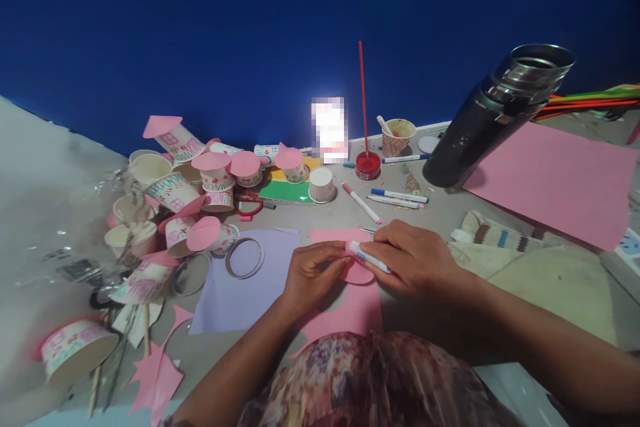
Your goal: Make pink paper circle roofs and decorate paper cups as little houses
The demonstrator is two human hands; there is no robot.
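Note:
My left hand point(317, 277) pinches a round piece of pink paper point(361, 273) at its left edge. Against that same paper my right hand point(417, 255) holds a white tube with blue print, which looks like a glue stick point(370, 257). The tube's end is on the upper part of the pink round. Both hands are close together over a larger sheet of pink paper point(350, 317) with a cut, curved edge. A lilac sheet point(220, 303) bearing a roll of tape point(245, 258) lies to the left of my left hand.
Decorated paper cups with pink tops point(215, 173) crowd the left side, near pink scraps point(157, 373). Red scissors point(249, 202), markers point(395, 197) and a red pot point(367, 165) lie behind my hands. Rightward stand a dark flask point(480, 120), pink paper point(560, 180) and a cloth point(545, 273).

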